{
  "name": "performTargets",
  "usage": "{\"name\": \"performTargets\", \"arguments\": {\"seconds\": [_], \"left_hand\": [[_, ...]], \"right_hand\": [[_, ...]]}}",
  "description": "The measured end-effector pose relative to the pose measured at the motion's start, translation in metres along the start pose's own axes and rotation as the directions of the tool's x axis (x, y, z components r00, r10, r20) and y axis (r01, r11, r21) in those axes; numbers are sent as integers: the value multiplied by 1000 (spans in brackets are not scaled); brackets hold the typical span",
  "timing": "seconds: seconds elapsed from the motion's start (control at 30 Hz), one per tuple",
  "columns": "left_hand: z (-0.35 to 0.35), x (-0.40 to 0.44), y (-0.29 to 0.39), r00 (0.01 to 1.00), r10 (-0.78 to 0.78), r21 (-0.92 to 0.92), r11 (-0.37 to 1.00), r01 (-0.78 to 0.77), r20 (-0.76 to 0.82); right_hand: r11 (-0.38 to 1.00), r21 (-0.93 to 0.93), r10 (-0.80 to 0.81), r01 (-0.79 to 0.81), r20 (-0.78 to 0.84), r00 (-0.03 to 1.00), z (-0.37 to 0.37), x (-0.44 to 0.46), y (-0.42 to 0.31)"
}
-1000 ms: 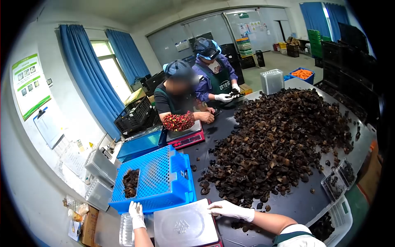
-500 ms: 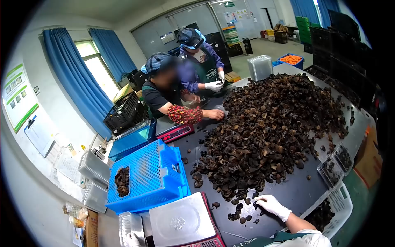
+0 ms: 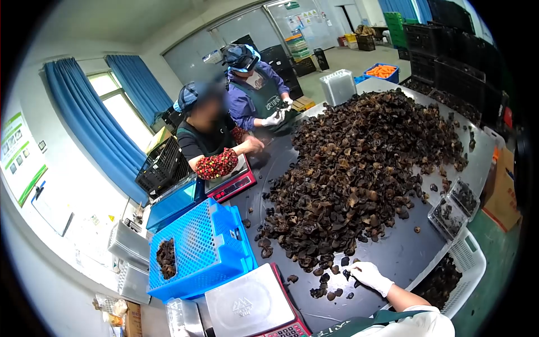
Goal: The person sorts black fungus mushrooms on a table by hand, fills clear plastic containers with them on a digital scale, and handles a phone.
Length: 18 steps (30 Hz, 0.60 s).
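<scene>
My right hand [image 3: 371, 278], in a white glove, is at the near edge of a big heap of dark, dried-looking fungus [image 3: 359, 174]. Its fingertips are pinched on a small black fungus piece [image 3: 346, 274]. Several loose pieces lie on the dark tabletop beside it. Left of it stands a red scale with a flat metal plate [image 3: 250, 303]. Clear plastic containers [image 3: 184, 318] are at the scale's left side. My left hand does not show in this view.
A blue crate [image 3: 196, 247] with fungus on top stands behind the scale. Two co-workers [image 3: 205, 129] [image 3: 255, 92] work across the table beside another red scale [image 3: 233, 182]. A white basket [image 3: 463, 264] and clear boxes [image 3: 453, 209] holding fungus are at the right.
My right hand has moved from the scale's edge to the loose fungus pieces. My left hand has dropped out of view from beside the clear containers. The nearer co-worker's hand has drawn back from the heap.
</scene>
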<state>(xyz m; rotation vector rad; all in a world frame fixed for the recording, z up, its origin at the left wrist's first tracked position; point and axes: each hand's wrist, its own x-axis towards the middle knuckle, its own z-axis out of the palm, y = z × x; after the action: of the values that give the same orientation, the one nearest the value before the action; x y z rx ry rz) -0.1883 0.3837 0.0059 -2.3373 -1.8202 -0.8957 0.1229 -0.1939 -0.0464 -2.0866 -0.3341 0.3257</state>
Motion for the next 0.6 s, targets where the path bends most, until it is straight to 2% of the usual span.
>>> {"name": "performTargets", "arguments": {"seconds": [0.13, 0.3, 0.4, 0.47, 0.5, 0.53, 0.6], "left_hand": [[-22, -12, 19, 990, 110, -32, 993, -113, -90], [-70, -58, 65, 909, 358, -183, 899, -397, -214], [-93, -95, 93, 826, 556, -328, 767, -551, -90], [-107, -118, 105, 639, 763, -515, 588, -623, 97], [-113, -127, 112, 518, 855, -468, 459, -755, 2], [-97, -127, 99, 460, 856, -369, 518, -772, 238], [-82, -128, 80, 435, 791, -434, 604, -669, 431]], "right_hand": [[1000, -8, -9, 9, -49, 999, 3, -5, 1], [998, 20, -58, 60, -91, 994, 6, -5, 10], [999, -4, -48, 48, -101, 994, 6, -3, 8], [999, -13, -33, 32, -92, 995, 8, 0, 10], [999, -5, -53, 53, -116, 992, 9, 1, 13], [997, 4, -72, 73, -141, 987, 9, 0, 16], [998, 19, -63, 66, -143, 988, 8, -2, 13]]}}
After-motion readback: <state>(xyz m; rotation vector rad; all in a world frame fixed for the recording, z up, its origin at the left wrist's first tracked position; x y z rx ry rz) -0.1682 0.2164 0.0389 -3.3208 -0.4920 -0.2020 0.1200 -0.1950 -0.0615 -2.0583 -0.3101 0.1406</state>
